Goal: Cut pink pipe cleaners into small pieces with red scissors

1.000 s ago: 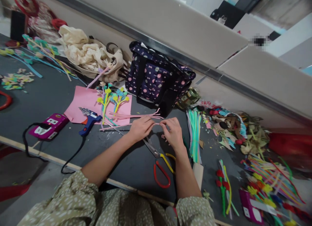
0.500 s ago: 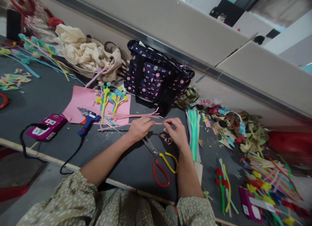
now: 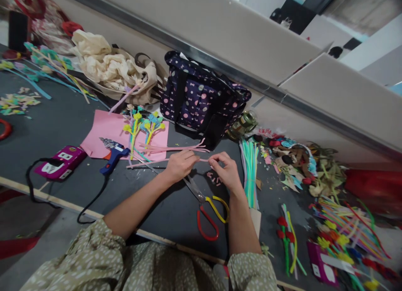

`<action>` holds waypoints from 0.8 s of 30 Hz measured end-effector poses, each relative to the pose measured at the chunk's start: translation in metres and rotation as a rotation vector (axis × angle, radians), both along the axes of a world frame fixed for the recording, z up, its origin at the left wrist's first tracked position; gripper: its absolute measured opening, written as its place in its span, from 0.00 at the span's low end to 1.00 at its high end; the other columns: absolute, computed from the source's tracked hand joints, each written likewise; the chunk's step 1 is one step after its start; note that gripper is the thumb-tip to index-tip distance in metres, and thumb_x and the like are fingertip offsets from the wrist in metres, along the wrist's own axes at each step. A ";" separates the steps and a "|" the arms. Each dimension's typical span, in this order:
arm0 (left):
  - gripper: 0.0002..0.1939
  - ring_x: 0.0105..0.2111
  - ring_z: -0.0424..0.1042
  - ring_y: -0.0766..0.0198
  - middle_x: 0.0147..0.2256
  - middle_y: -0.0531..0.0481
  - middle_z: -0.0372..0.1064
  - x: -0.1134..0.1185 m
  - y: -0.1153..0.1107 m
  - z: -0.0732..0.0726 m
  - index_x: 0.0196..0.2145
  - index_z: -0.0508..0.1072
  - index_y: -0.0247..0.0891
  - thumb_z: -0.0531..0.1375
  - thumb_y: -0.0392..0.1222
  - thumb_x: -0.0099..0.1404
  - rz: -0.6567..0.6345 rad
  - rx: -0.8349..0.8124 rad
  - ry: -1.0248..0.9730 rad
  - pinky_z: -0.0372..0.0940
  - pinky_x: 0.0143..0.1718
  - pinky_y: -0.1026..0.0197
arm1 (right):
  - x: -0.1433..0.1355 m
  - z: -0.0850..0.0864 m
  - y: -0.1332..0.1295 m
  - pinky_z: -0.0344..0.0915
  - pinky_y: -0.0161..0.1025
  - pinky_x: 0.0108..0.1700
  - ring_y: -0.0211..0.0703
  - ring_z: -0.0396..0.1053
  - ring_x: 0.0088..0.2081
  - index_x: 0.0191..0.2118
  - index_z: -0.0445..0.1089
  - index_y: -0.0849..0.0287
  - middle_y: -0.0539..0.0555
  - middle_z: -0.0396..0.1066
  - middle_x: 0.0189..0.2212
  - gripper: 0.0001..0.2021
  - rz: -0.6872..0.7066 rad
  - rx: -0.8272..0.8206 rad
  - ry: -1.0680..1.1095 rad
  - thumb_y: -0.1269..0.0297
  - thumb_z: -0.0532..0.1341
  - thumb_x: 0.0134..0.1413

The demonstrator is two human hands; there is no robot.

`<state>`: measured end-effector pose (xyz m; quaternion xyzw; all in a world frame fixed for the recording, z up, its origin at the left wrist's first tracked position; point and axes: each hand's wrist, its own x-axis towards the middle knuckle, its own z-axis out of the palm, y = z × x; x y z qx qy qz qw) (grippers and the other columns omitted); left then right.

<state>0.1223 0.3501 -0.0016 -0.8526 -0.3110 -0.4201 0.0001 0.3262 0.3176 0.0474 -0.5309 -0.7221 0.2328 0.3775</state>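
Observation:
A pink pipe cleaner [image 3: 147,163] runs through my closed left hand [image 3: 181,165], its long end trailing left over the table. The fingers of my right hand [image 3: 224,168] pinch the short end of that same strip. Just beyond my hands lies a small bundle of pink pipe cleaners [image 3: 176,148]. Short cut pink pieces [image 3: 215,178] rest on the table beside my right hand. Scissors [image 3: 201,197] with one red and one yellow handle loop lie between my forearms, blades partly beneath my left hand.
A blue glue gun [image 3: 114,157] lies by a pink sheet [image 3: 103,127] bearing yellow and blue pipe-cleaner flowers [image 3: 150,127]. Left of it is a purple power strip [image 3: 61,162]. A dark patterned bag [image 3: 201,98] stands behind. Green pipe cleaners [image 3: 249,169] lie bundled at right.
My right fingertips have shifted slightly left along the pink pipe cleaner, toward my left hand. The left hand and the things on the table look unmoved.

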 end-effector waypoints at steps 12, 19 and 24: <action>0.09 0.32 0.69 0.64 0.30 0.49 0.71 0.000 0.001 0.000 0.37 0.73 0.37 0.53 0.36 0.68 0.026 0.009 -0.027 0.63 0.35 0.62 | 0.008 -0.004 0.003 0.64 0.38 0.38 0.42 0.69 0.34 0.36 0.73 0.56 0.52 0.73 0.30 0.11 -0.035 -0.215 0.286 0.55 0.58 0.58; 0.10 0.33 0.70 0.64 0.31 0.49 0.71 0.003 -0.001 -0.003 0.39 0.73 0.38 0.52 0.39 0.69 0.020 0.028 -0.015 0.64 0.34 0.63 | -0.001 -0.005 0.003 0.64 0.40 0.41 0.42 0.68 0.35 0.34 0.75 0.56 0.52 0.72 0.31 0.08 0.005 -0.137 0.141 0.58 0.64 0.51; 0.09 0.33 0.70 0.64 0.31 0.48 0.72 -0.001 0.002 0.004 0.38 0.73 0.36 0.53 0.39 0.69 0.014 0.042 -0.019 0.64 0.35 0.62 | 0.002 -0.002 0.002 0.64 0.39 0.38 0.42 0.67 0.32 0.28 0.74 0.57 0.51 0.70 0.26 0.09 -0.062 -0.110 0.136 0.58 0.62 0.53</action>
